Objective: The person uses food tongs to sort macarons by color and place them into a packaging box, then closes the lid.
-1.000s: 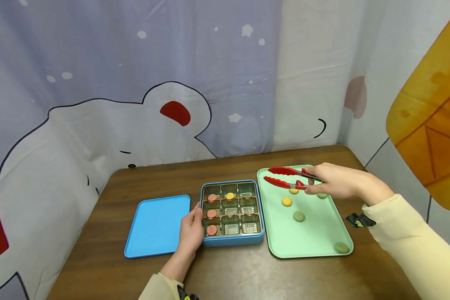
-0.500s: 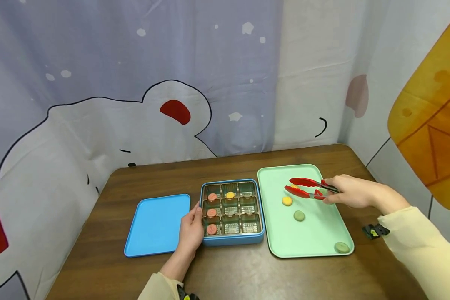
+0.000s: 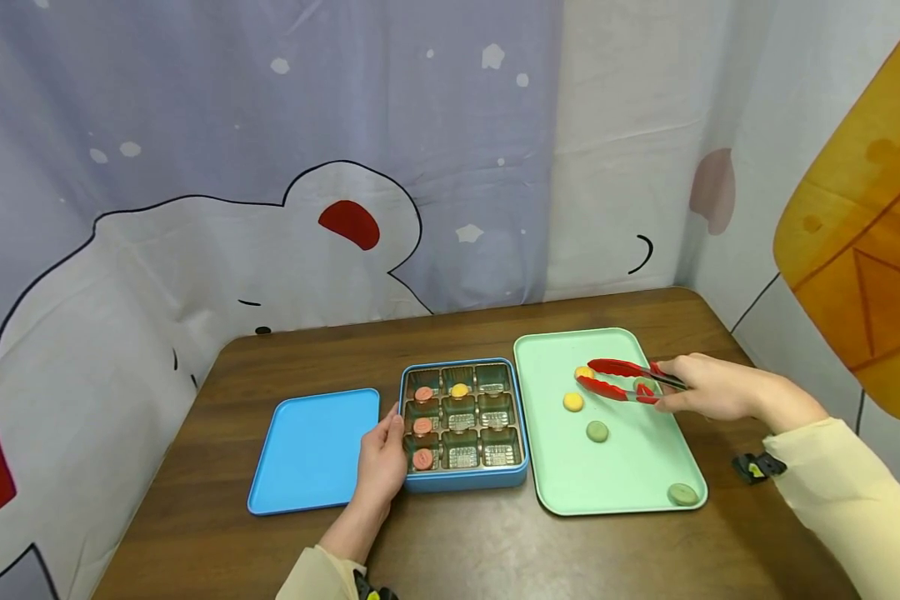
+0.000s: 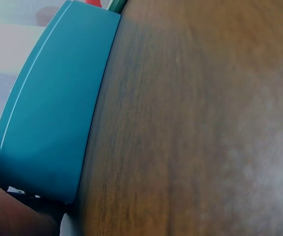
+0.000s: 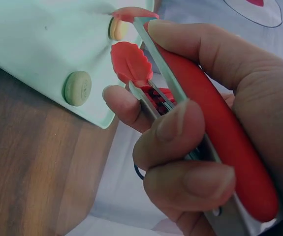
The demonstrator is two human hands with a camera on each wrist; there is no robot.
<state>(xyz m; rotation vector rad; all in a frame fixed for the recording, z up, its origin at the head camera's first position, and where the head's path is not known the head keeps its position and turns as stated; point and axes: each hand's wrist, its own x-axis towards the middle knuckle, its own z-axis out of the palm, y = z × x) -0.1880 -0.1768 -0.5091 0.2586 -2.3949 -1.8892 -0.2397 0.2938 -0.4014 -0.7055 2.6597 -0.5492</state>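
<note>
My right hand (image 3: 712,387) grips red-tipped tongs (image 3: 603,389) over the far part of the pale green tray (image 3: 607,487). The tongs' jaws stand apart, their tips right by a yellow macaron (image 3: 583,372). In the right wrist view, fingers and thumb wrap the tongs' red handles (image 5: 215,132). My left hand (image 3: 381,462) holds the left side of a blue box (image 3: 465,480), thumb near its rim. The box's gold insert has several compartments; pink macarons (image 3: 423,426) stand down the left column and one yellow macaron (image 3: 459,390) sits in the far middle one.
Another yellow macaron (image 3: 573,402) and green macarons (image 3: 597,431) lie on the tray, one green macaron (image 3: 682,495) at its near right corner. Left of the box lies a flat blue lid (image 3: 315,450). Printed curtains (image 3: 480,150) hang behind the wooden table (image 3: 465,550).
My right hand has carried the tongs right and nearer, down over the tray, until the tips flank the far yellow macaron. The left hand and box stay in place.
</note>
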